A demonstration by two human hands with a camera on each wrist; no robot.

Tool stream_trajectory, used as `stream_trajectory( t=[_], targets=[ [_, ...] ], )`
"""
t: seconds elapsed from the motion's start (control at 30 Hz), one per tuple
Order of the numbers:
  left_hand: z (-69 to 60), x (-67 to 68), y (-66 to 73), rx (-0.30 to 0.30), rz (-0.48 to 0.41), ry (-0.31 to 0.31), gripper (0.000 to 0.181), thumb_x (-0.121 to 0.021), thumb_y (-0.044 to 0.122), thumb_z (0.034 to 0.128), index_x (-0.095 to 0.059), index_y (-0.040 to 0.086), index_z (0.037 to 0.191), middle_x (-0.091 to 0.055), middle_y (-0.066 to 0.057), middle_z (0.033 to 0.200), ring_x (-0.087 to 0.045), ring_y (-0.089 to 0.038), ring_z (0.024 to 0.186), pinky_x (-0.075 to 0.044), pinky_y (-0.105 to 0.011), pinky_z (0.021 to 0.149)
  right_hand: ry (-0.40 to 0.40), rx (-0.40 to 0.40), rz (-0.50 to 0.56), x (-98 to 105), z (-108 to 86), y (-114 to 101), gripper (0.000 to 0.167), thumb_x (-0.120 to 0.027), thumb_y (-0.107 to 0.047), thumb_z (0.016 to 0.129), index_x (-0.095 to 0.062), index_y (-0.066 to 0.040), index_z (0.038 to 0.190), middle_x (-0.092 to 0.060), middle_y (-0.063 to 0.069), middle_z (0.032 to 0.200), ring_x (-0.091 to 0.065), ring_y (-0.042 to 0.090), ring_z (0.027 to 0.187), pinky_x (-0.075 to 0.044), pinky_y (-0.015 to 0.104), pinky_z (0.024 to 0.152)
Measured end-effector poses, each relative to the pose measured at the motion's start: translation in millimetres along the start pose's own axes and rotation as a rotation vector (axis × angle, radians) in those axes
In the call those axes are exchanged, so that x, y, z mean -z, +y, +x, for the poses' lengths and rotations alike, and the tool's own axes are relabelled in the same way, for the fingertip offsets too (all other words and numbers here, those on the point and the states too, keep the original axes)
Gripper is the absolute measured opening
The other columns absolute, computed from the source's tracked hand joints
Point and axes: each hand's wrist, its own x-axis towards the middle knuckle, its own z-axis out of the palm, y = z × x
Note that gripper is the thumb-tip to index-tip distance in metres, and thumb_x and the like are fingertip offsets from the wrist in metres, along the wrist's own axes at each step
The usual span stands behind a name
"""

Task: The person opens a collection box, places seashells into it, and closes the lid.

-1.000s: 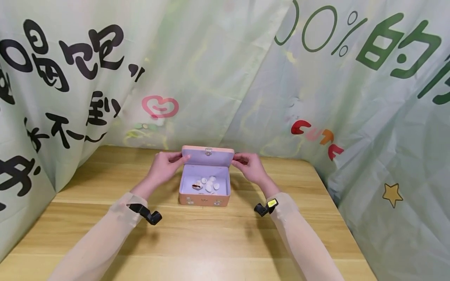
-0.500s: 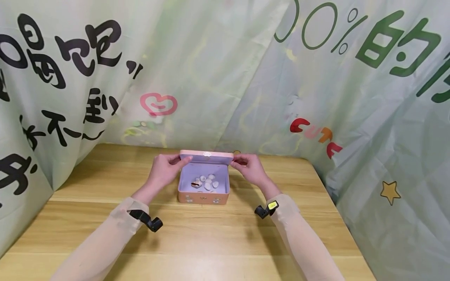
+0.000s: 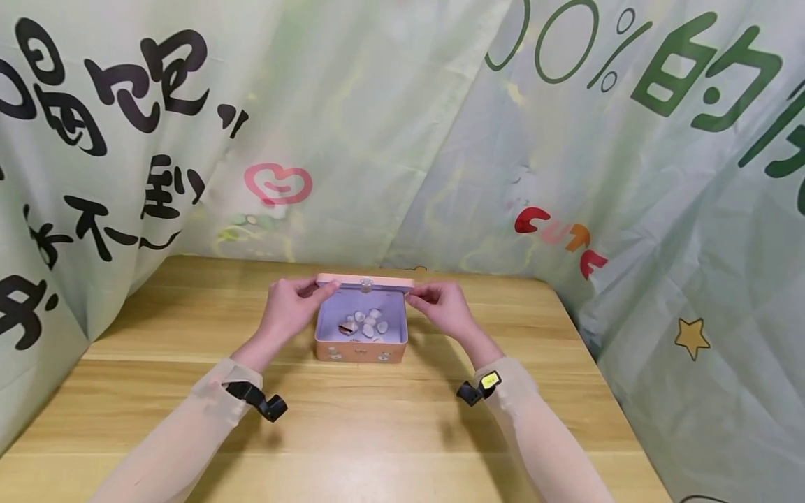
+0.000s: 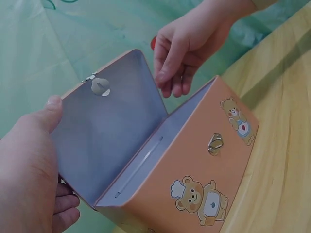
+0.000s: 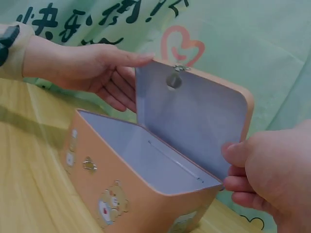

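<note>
A small orange tin box with printed bears stands on the wooden table, its inside pale purple. Several small white seashells and a brownish one lie on its bottom. The hinged lid is partly raised, with a metal clasp at its free edge. At the lid's left side, my left hand grips the edge, thumb on the inner face and fingers behind. My right hand pinches the opposite side edge near the hinge, its thumb in front and fingers curled behind.
The wooden table extends around the box. A pale green printed curtain hangs behind and along both sides. Each wrist wears a small black camera on a strap.
The lid has tipped forward from nearly upright, so less of its inner face shows in the head view. Both hands have kept their places at its sides. The shells look unmoved.
</note>
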Motion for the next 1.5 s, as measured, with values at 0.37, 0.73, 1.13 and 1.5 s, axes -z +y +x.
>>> stream_trajectory(
  t=[0.37, 0.73, 1.13, 1.5],
  targets=[
    [-5.3, 0.0, -2.8, 0.027, -0.011, -0.042, 0.095, -0.074, 0.071, 0.0877, -0.061, -0.007, 0.141, -0.063, -0.026, 0.137, -0.066, -0.04, 0.123, -0.054, -0.05, 0.1, -0.098, 0.032, 0.028, -6.0, -25.8, -19.1, 0.019, -0.077, -0.009, 0.098, -0.08, 0.003, 0.113, -0.079, 0.012, 0.105, -0.075, 0.037, 0.094, -0.062, 0.036, 0.078],
    [-12.1, 1.5, -2.9, 0.014, 0.016, -0.063, 0.096, -0.073, 0.072, 0.0884, -0.06, -0.006, 0.143, -0.06, -0.026, 0.14, -0.063, -0.041, 0.127, -0.053, -0.049, 0.101, -0.191, 0.163, -0.024, -34.6, -29.0, -42.0, 0.022, -0.073, -0.007, 0.101, -0.077, 0.006, 0.119, -0.078, 0.015, 0.112, -0.075, 0.03, 0.097, -0.061, 0.03, 0.081],
    [-19.4, 2.9, -5.2, -0.011, 0.057, -0.09, 0.097, -0.07, 0.074, 0.0888, -0.059, -0.002, 0.147, -0.057, -0.025, 0.145, -0.062, -0.042, 0.126, -0.054, -0.05, 0.099, -0.214, 0.133, 0.043, -55.2, -30.7, -44.5, 0.025, -0.071, -0.005, 0.102, -0.074, 0.009, 0.123, -0.075, 0.023, 0.117, -0.075, 0.035, 0.098, -0.061, 0.028, 0.079],
    [-27.5, 2.5, -7.3, -0.035, 0.098, -0.097, 0.095, -0.072, 0.073, 0.0887, -0.059, 0.0, 0.148, -0.054, -0.028, 0.146, -0.064, -0.043, 0.123, -0.055, -0.051, 0.097, -0.22, 0.178, 0.163, -61.7, -36.1, -46.4, 0.018, -0.067, -0.002, 0.104, -0.075, 0.01, 0.114, -0.075, 0.027, 0.107, -0.076, 0.037, 0.09, -0.063, 0.034, 0.078]
  ],
)
